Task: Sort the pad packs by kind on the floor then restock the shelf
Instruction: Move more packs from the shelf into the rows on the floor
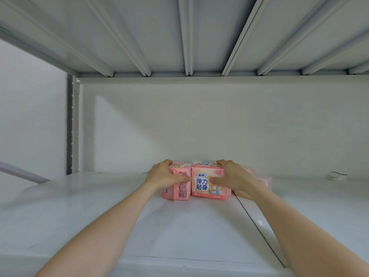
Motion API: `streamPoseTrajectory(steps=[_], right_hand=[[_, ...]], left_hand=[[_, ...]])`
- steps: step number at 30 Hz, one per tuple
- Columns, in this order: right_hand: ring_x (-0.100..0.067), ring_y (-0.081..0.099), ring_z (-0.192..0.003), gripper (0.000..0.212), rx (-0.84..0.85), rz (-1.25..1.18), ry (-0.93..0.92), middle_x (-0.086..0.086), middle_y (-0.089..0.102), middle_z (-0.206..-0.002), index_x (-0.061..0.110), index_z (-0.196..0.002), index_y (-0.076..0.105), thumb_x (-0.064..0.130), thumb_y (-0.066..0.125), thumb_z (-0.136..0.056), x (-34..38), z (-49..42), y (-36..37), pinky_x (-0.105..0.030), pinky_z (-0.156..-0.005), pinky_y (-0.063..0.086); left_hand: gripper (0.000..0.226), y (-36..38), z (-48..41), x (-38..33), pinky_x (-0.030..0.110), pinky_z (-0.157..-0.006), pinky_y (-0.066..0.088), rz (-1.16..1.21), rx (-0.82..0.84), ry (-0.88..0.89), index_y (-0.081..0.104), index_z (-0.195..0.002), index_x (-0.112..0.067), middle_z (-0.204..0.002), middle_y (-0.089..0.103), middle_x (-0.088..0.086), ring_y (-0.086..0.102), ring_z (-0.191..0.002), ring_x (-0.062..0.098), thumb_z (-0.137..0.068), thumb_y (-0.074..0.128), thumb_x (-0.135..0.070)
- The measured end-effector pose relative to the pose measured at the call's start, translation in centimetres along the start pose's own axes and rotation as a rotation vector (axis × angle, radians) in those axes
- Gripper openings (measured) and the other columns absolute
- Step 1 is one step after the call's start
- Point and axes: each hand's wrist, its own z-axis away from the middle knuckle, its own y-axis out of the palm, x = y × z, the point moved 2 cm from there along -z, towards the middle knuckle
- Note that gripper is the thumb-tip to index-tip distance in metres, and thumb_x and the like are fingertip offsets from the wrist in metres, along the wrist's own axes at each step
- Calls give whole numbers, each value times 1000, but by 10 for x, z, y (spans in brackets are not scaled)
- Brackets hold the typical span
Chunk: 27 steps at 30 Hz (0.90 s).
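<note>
L hand (164,174) is curled round side-on pack (180,189), R hand (232,174) round front-facing pack (203,185); both packs stand close to back wall (199,126). Side-on pack should be turned label-fwd, then both pressed flush & squared to back wall, w/o crushing.

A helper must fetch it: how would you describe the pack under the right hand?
On the white shelf, near the back wall, it is the pink pack held by the right hand. Only it faces forward with big blue characters; the pack to its left shows small print.
</note>
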Motion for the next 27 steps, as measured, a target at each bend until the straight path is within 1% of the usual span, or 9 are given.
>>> streamPoseTrajectory(steps=[4,9,14,17,18,21,22,25,27], right_hand=[[-21,55,-107,71,1,0,-16,-4,51,-124,19,-135,45,52,71,-77,1,-1,-1,-35,-89,49],[-17,56,-100,72,4,-3,-58,0,55,-117,21,-129,50,54,74,-70,7,1,-1,-33,-85,50],[-6,60,-84,63,-14,-97,-86,9,62,-102,27,-115,56,52,80,-63,15,15,-6,-23,-65,47],[1,59,-83,58,-29,-174,-88,14,64,-94,29,-106,60,49,85,-57,24,32,-14,-17,-62,44],[1,59,-84,57,-34,-189,-94,15,64,-94,30,-104,62,49,86,-57,27,38,-17,-16,-61,43],[-4,61,-88,55,-52,-231,-116,12,64,-97,31,-100,63,51,86,-54,35,56,-22,-17,-64,43],[-6,62,-87,56,-46,-279,-111,10,64,-98,31,-99,62,51,87,-53,37,60,-22,-19,-65,46],[-14,71,-86,63,55,-526,-52,3,65,-109,26,-110,58,38,90,-57,40,65,-18,-33,-77,58],[-15,73,-83,74,131,-625,-1,1,65,-112,24,-125,51,30,90,-62,43,68,-14,-31,-73,59]], left_hand=[[99,-12,3,8,33,-98,48,75,46,-6,52,-134,-24,-122,64,-5,58,-114,15,-46,79,-60],[83,-29,13,23,23,-85,47,147,91,-4,51,-133,-28,-121,63,-7,60,-106,10,-60,86,-45],[92,-50,31,33,31,-95,51,214,157,2,50,-136,-30,-121,63,-8,62,-108,10,-52,85,-44],[84,-64,48,37,26,-86,53,304,235,1,50,-135,-31,-118,65,-11,63,-105,6,-59,86,-30],[85,-69,54,38,25,-86,53,328,267,-3,50,-136,-32,-118,65,-12,63,-106,6,-59,86,-28],[101,-83,69,45,33,-99,49,372,337,-7,44,-138,-40,-124,63,-14,61,-112,7,-46,85,-34],[105,-87,73,47,31,-97,49,386,352,-9,40,-140,-42,-125,61,-15,61,-112,6,-45,85,-35],[115,-87,84,51,21,-83,50,394,337,-11,29,-145,-43,-131,56,-16,58,-110,0,-47,88,-35],[118,-83,89,52,20,-80,50,402,275,-18,27,-147,-40,-134,52,-13,57,-112,1,-48,90,-37]])
